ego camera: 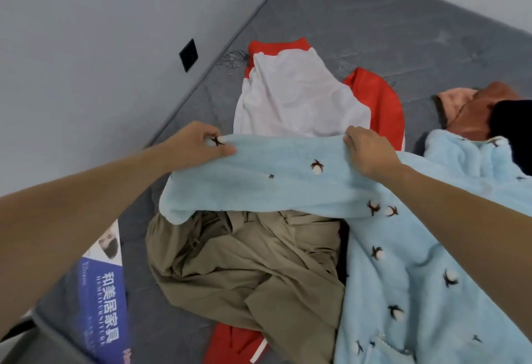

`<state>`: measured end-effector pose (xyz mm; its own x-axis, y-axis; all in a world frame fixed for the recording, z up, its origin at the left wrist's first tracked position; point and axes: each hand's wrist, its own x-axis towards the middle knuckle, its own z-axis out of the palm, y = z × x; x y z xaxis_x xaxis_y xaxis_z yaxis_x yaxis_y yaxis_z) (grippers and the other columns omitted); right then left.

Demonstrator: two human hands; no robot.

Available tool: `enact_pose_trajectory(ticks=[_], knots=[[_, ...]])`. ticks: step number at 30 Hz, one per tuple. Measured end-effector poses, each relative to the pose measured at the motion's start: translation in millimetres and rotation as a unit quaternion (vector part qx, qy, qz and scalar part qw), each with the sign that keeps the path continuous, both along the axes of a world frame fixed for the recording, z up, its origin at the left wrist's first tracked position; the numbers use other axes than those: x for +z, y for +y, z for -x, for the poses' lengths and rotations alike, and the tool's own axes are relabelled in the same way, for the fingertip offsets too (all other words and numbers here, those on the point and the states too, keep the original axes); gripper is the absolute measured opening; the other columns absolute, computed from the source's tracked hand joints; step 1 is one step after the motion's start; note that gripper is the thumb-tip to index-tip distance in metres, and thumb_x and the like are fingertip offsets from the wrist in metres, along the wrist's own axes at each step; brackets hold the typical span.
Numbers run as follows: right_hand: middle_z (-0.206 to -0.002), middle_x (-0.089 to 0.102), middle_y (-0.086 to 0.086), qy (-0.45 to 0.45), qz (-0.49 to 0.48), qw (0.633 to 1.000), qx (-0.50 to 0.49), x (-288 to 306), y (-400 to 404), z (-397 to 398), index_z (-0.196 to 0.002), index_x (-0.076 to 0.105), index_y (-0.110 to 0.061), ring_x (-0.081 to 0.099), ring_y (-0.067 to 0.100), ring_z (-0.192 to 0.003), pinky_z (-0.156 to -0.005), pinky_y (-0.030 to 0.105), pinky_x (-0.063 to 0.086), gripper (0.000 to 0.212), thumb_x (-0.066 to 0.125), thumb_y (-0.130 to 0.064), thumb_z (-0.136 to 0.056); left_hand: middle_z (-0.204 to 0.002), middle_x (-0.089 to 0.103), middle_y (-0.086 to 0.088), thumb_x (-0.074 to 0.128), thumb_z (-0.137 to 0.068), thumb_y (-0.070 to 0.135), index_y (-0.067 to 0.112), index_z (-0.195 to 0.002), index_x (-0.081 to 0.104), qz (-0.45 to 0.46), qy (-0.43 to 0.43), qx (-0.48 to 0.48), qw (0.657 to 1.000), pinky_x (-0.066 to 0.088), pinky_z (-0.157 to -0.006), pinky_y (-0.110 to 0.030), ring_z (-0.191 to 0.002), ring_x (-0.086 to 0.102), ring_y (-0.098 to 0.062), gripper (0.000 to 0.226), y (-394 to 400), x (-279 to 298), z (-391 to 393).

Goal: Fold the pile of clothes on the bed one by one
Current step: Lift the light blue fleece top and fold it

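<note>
A fluffy light blue garment (403,263) with small dark and white motifs lies over the pile on the grey mattress (374,27). One sleeve of it is stretched across the middle. My left hand (198,143) pinches the sleeve's end. My right hand (367,152) grips the same sleeve further right, at its upper edge. Under the sleeve lies a crumpled khaki garment (244,265). Beyond my hands a white garment (296,98) rests on a red one (377,104).
More clothes sit at the right: a pink and rust piece (472,110) and a black one (512,127). A red piece with a white stripe (239,343) pokes out below the khaki. A blue label (106,300) is on the mattress's left edge. The grey wall has a black socket (188,55).
</note>
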<state>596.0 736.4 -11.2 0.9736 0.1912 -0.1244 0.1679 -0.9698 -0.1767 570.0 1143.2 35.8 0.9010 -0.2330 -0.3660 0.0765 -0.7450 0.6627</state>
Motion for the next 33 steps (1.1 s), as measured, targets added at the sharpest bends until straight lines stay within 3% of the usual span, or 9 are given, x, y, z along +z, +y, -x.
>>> enact_pose_trajectory(ticks=[2,4,8,10,13,16,20,25,33], knots=[[-0.091,0.057,0.012,-0.004,0.009,1.000,-0.003,-10,-1,0,-0.091,0.041,-0.016,0.057,0.041,-0.087,-0.070,0.043,0.034,0.016,0.040,-0.021,-0.107,-0.070,0.071,0.000,0.081,-0.082,0.058,0.015,-0.078,0.073,-0.039,0.041,-0.048,0.997,0.050,-0.058,-0.025,-0.058,0.063,-0.010,0.043,14,-10,2],[-0.088,0.056,0.011,-0.011,0.018,1.000,-0.007,-18,-1,1,-0.092,0.040,-0.016,0.057,0.041,-0.085,-0.069,0.043,0.034,0.018,0.038,-0.023,-0.108,-0.064,0.068,0.001,0.078,-0.080,0.062,0.019,-0.070,0.073,-0.076,0.062,-0.070,0.993,0.048,-0.058,-0.031,-0.056,0.060,-0.013,0.045,35,-19,5],[-0.089,0.059,0.013,-0.036,0.045,0.998,0.006,-28,3,9,-0.095,0.046,-0.012,0.055,0.038,-0.081,-0.068,0.043,0.035,0.021,0.035,-0.026,-0.105,-0.065,0.066,-0.002,0.064,-0.091,0.064,0.020,-0.069,0.069,-0.160,0.011,-0.035,0.986,0.056,-0.065,-0.044,-0.064,0.064,-0.021,0.049,67,-39,12],[-0.092,0.058,0.012,-0.068,0.053,0.996,0.020,-29,7,17,-0.101,0.053,-0.010,0.052,0.036,-0.084,-0.068,0.042,0.035,0.026,0.035,-0.028,-0.100,-0.075,0.066,0.001,0.061,-0.096,0.056,0.026,-0.079,0.066,-0.196,-0.035,-0.004,0.980,0.055,-0.072,-0.045,-0.082,0.064,-0.025,0.036,67,-45,20],[-0.106,0.058,0.015,-0.080,0.037,0.996,0.024,-26,10,29,-0.118,0.060,-0.007,0.052,0.037,-0.094,-0.071,0.043,0.037,0.040,0.039,-0.032,-0.095,-0.111,0.060,-0.003,0.059,-0.100,0.042,0.023,-0.116,0.064,-0.229,-0.131,-0.018,0.964,0.048,-0.093,-0.049,-0.114,0.051,-0.031,0.026,43,-51,29],[-0.122,0.058,0.013,-0.076,0.016,0.997,0.021,-19,5,37,-0.127,0.059,-0.009,0.053,0.036,-0.103,-0.079,0.046,0.044,0.045,0.037,-0.034,-0.097,-0.124,0.055,-0.007,0.059,-0.100,0.039,0.020,-0.137,0.057,-0.207,-0.172,-0.025,0.963,0.044,-0.095,-0.051,-0.120,0.049,-0.033,0.042,1,-53,32],[-0.137,0.055,0.010,-0.064,-0.003,0.998,0.016,-9,-24,49,-0.134,0.055,-0.010,0.052,0.032,-0.116,-0.096,0.048,0.045,0.044,0.038,-0.035,-0.102,-0.138,0.054,-0.004,0.050,-0.103,0.042,0.020,-0.151,0.048,-0.152,-0.217,-0.063,0.962,0.045,-0.097,-0.050,-0.126,0.049,-0.030,0.052,-79,-41,38],[-0.146,0.052,0.010,-0.060,-0.007,0.998,0.002,5,-78,74,-0.140,0.054,-0.011,0.050,0.031,-0.130,-0.105,0.048,0.043,0.048,0.040,-0.038,-0.102,-0.153,0.048,-0.003,0.048,-0.104,0.045,0.022,-0.156,0.041,-0.089,-0.243,-0.109,0.960,0.045,-0.104,-0.047,-0.137,0.045,-0.026,0.057,-188,-25,56],[-0.155,0.045,0.009,-0.054,-0.019,0.998,-0.030,38,-232,134,-0.148,0.048,-0.016,0.041,0.028,-0.141,-0.115,0.047,0.035,0.054,0.037,-0.041,-0.102,-0.156,0.048,-0.008,0.041,-0.101,0.047,0.019,-0.156,0.043,-0.058,-0.245,-0.149,0.956,0.044,-0.108,-0.048,-0.142,0.044,-0.029,0.062,-389,-5,106]])
